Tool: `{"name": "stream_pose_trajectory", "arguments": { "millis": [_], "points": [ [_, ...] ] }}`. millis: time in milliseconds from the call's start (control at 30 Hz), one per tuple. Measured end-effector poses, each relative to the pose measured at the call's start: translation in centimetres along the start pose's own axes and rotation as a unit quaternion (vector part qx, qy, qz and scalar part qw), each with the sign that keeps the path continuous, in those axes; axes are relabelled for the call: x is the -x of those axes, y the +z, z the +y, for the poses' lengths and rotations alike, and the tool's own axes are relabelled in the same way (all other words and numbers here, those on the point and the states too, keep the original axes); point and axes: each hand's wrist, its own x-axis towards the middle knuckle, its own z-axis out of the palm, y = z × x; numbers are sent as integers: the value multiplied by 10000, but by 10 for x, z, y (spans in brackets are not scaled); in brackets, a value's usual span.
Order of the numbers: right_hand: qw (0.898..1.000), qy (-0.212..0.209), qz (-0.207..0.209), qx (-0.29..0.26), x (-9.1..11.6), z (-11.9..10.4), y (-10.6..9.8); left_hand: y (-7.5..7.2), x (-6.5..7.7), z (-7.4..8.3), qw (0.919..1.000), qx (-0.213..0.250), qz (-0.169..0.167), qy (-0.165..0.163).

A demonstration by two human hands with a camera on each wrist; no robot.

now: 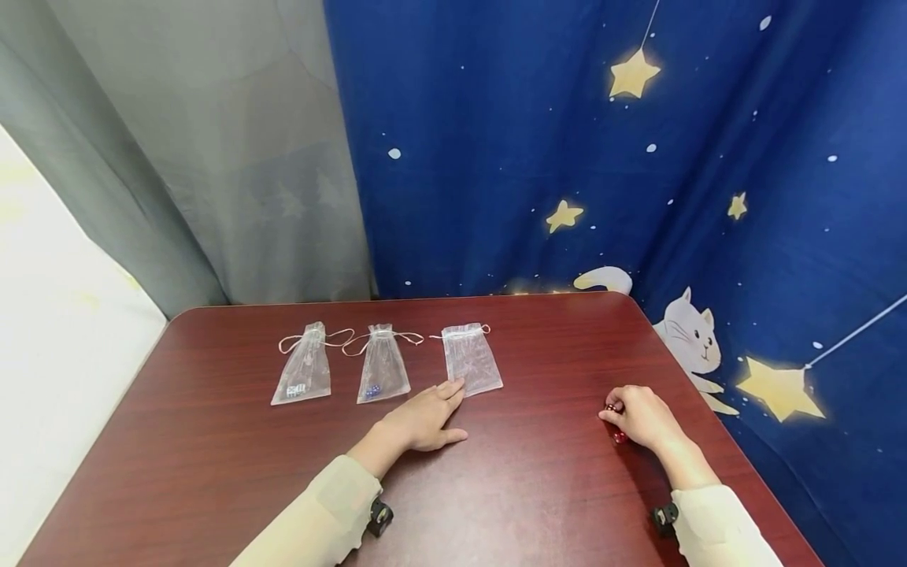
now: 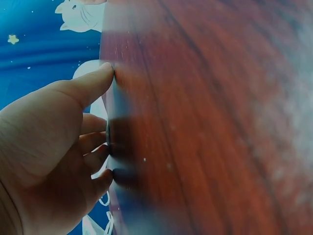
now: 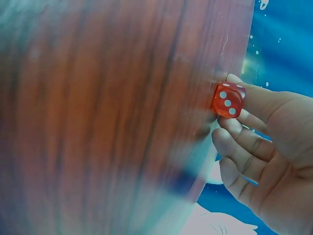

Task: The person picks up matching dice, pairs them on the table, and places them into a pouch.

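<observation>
My left hand [image 1: 423, 419] lies with fingers extended, its fingertips at the lower edge of a flat sheer white drawstring pouch [image 1: 473, 362]. In the left wrist view the fingertips of the left hand [image 2: 54, 142] meet the tabletop. Over on the right, my right hand [image 1: 641, 417] pinches a red die [image 1: 612, 408] between thumb and fingers, low over the table. A second red die [image 1: 620, 437] with white dots lies beside the thumb. Up close in the right wrist view, this red die [image 3: 228, 102] partly hides the fingertips of the right hand [image 3: 274, 152].
Left of the flat pouch are two more sheer pouches with drawn strings: one pouch [image 1: 385, 362] holds blue dice [image 1: 372, 390], the other [image 1: 309, 366] white dice [image 1: 295, 390]. The dark red wooden table [image 1: 538, 488] ends at grey and blue curtains [image 1: 482, 157].
</observation>
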Motion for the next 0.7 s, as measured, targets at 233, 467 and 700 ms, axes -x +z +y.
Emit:
{"name": "stream_pose_trajectory", "arguments": {
  "millis": [233, 467, 700],
  "points": [
    [9998, -129, 128, -26, -5, -7, -1, 1, 2, -2, 10000, -10, -51, -14],
    [9978, -471, 387, -259, -15, -24, -7, 1, 3, -3, 10000, -27, -4, -14],
    [9920, -986, 643, -460, -27, -44, -13, 0, 4, -4, 10000, -1, 17, -24]
  ]
}}
